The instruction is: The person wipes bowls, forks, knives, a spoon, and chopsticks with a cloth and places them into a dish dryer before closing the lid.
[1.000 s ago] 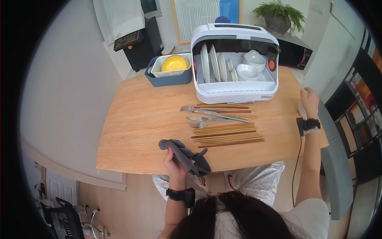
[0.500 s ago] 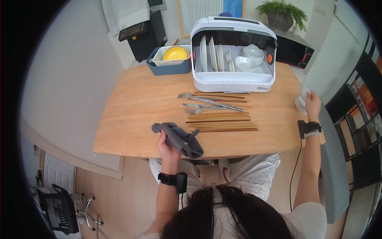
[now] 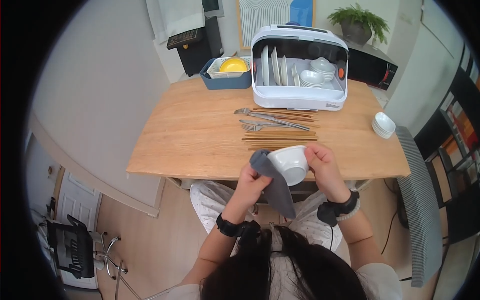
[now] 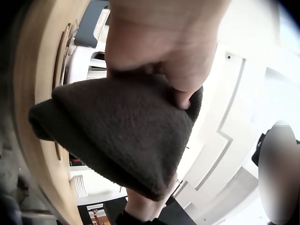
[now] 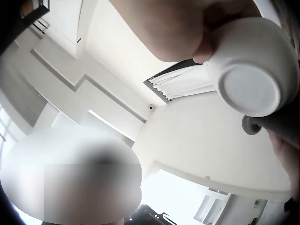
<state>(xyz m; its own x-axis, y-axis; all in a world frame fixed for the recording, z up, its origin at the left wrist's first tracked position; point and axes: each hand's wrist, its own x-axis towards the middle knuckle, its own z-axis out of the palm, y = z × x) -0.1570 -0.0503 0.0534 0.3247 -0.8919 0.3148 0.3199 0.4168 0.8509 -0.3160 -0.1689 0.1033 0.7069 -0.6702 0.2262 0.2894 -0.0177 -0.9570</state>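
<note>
Over the table's near edge, my right hand [image 3: 324,167] pinches a white bowl [image 3: 292,168] by its rim. The bowl is tipped on its side, and its round foot [image 5: 249,89] faces the right wrist camera. My left hand [image 3: 251,184] grips a dark grey cloth [image 3: 278,192], with the thumb lying over it. The cloth's upper part is against the bowl's left side, and the rest hangs below. In the left wrist view the folded cloth [image 4: 126,126] hides most of my left fingers and the bowl.
Chopsticks [image 3: 280,137], forks [image 3: 248,126] and knives [image 3: 280,120] lie mid-table. Behind them stands a white dish cabinet [image 3: 300,102] with plates and bowls. A blue basin [image 3: 225,82] holding a basket and yellow bowl is left of it. Stacked white bowls [image 3: 383,125] sit at the right edge.
My right hand has come from the stack at the right edge to the middle, bringing a bowl. My left hand has moved right with the cloth, which now meets the bowl.
</note>
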